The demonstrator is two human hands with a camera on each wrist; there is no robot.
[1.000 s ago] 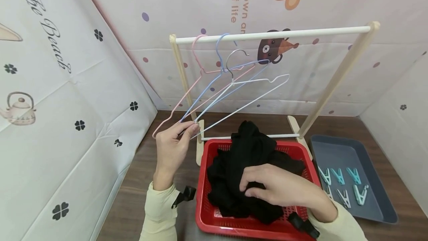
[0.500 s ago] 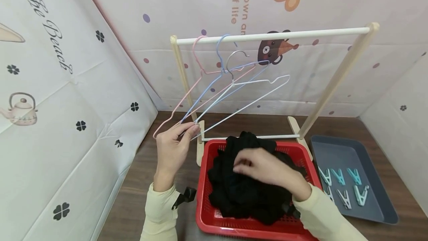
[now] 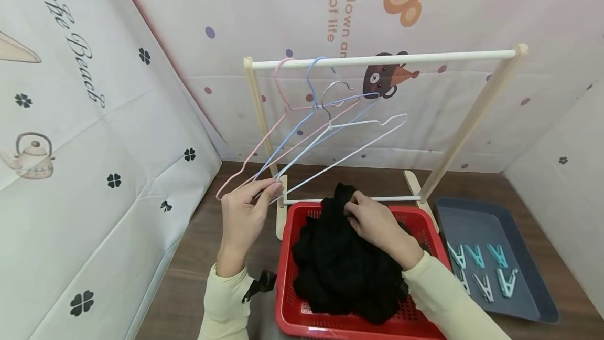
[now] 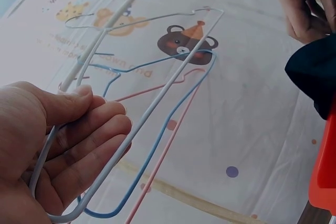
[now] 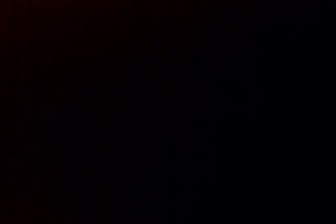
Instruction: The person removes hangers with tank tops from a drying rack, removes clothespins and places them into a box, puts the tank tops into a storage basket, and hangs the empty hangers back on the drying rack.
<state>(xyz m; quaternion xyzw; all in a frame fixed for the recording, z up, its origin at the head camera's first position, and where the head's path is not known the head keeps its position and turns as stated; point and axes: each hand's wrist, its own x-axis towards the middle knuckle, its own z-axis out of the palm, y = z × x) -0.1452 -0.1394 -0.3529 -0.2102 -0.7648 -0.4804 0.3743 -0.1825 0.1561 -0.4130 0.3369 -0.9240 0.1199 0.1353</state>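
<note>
My left hand (image 3: pixel 246 216) pinches the lower left corner of a white hanger (image 3: pixel 351 163) between thumb and fingers; its silver hook hangs free of the rail. In the left wrist view the white hanger's wire (image 4: pixel 163 90) runs past the left hand's palm (image 4: pixel 79 145). Behind it a blue hanger (image 3: pixel 288 138) and a pink hanger (image 3: pixel 250 153) hang from the rail. My right hand (image 3: pixel 377 224) grips a fold of black cloth (image 3: pixel 344 266) heaped in a red basket (image 3: pixel 284 298). The right wrist view is almost wholly dark.
A rack with a white rail (image 3: pixel 424 57) and wooden posts stands behind the basket. To the right, a grey tray (image 3: pixel 524 282) bears several clothespins (image 3: pixel 506 282). Printed sheets (image 3: pixel 155 119) hang at the back and both sides.
My right hand has moved forward and left over the basket and taken hold of the black cloth, drawing up a fold. The left hand keeps the white hanger in nearly the same place.
</note>
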